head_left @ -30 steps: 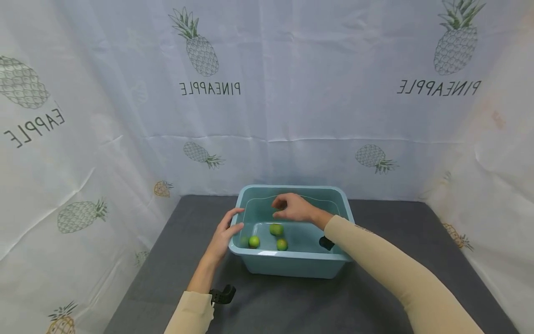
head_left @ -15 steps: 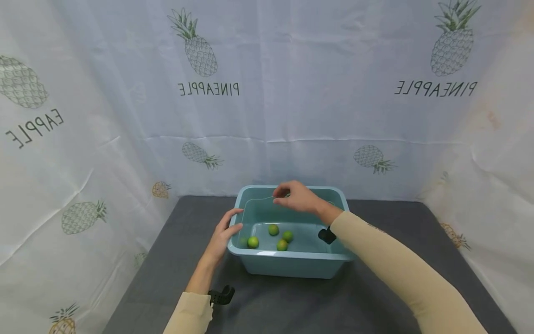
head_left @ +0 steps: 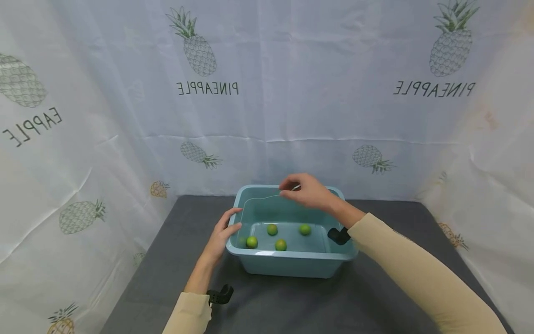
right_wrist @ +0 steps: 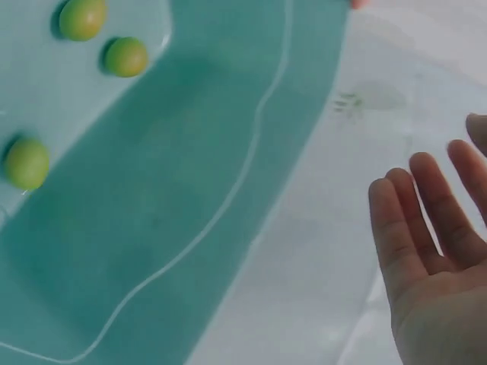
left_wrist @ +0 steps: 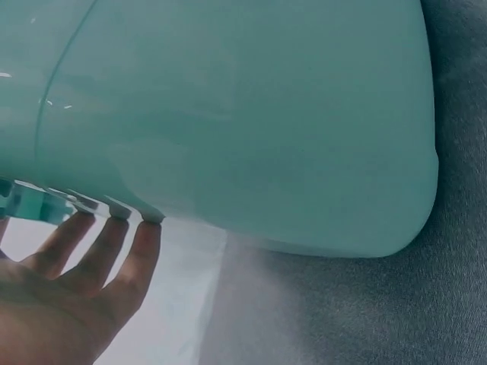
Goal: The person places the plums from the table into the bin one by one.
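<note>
A light blue-green plastic basin (head_left: 288, 266) stands on the dark table. My left hand (head_left: 219, 236) holds its left rim, thumb and index finger over the edge; the left wrist view shows other fingertips (left_wrist: 151, 220) against it from outside. Over the far part of the basin is my right hand (head_left: 306, 190), loosely bent and holding nothing; the right wrist view shows its fingers (right_wrist: 392, 228) apart from one another. Several green limes lie spread in the basin, among them one at the left (head_left: 251, 241) and one toward the right (head_left: 305, 229).
Along the basin's inner wall runs a thin, wavy pale line (head_left: 263, 198). A dark grey table covering (head_left: 167, 260) surrounds the basin. White pineapple-printed cloth (head_left: 292, 102) hangs behind and at both sides.
My right hand has risen and shifted right. One lime has rolled right, away from the one it was beside. My left hand stays at the rim.
</note>
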A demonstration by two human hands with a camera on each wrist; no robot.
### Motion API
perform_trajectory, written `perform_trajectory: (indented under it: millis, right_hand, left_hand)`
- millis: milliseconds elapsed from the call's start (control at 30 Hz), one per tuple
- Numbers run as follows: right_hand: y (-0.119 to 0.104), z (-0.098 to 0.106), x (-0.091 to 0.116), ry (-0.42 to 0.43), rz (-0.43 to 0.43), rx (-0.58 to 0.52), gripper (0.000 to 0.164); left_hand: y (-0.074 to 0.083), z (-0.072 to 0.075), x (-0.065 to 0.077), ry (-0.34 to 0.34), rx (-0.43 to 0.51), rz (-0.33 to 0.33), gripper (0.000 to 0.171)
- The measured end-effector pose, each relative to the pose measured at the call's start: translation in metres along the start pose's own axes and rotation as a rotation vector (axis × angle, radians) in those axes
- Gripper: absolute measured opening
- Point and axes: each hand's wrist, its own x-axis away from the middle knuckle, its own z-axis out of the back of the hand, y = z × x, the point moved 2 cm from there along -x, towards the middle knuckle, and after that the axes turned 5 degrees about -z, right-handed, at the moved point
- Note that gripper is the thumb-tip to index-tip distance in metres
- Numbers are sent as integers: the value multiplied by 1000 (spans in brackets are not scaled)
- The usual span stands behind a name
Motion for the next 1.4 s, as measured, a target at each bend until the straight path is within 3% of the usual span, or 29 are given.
perform_trajectory:
  millis: [200,433,700,967,1233,1400]
  right_hand:
    - [-12,13,19,48,6,23,21]
    - [-7,28,46,153,-3,62,19]
    - [6,34,81,251,-21,110,19]
    - [26,37,117,408,-18,187,16]
    - [47,34,144,566,51,263,17]
    - [63,31,156,634,16,275,17]
  left_hand:
    - [1,2,0,-7,13,4,47]
    - [3,3,-1,-19,11,14,47]
    - [5,3,3,-25,-1,21,48]
    - [5,-2,4,-34,9,6,51]
    - [6,-8,6,-30,10,26,51]
    - [8,-12,8,-44,12,21,53]
